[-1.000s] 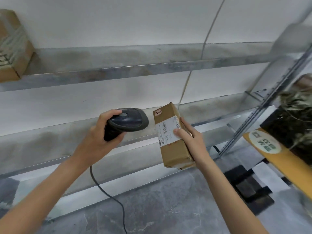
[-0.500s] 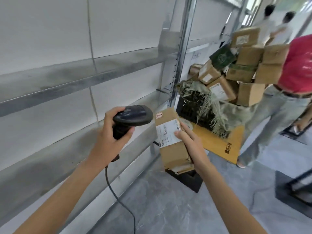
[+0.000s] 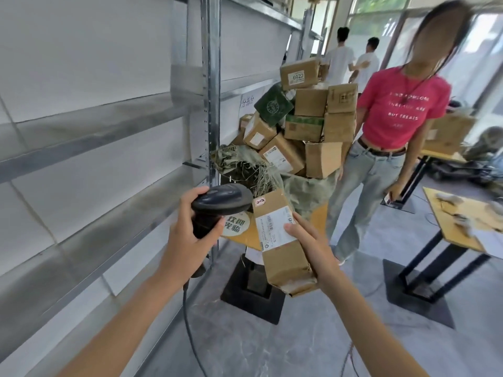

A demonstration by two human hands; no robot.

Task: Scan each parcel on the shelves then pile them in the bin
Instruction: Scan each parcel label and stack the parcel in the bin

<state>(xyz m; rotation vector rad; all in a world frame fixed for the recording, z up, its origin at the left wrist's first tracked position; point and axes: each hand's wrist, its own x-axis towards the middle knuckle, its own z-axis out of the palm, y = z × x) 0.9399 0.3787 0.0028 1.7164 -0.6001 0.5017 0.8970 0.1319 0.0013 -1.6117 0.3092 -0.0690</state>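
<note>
In the near centre of the head view, the right hand is clasping a small oblong brown cardboard parcel, seemingly light, stiff yet crushable at its torn near end, while the left hand is gripping a black handheld scanner just beside it, the heaped bin lying farther off.

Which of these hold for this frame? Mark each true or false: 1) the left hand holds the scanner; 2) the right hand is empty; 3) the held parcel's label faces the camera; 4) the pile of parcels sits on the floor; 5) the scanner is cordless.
1) True: the left hand grips the scanner.
2) False: the right hand holds a brown parcel.
3) True: its white label faces up toward the camera.
4) False: the pile of parcels sits raised, above a yellow stand.
5) False: a dark cable hangs from the scanner's handle.
</note>
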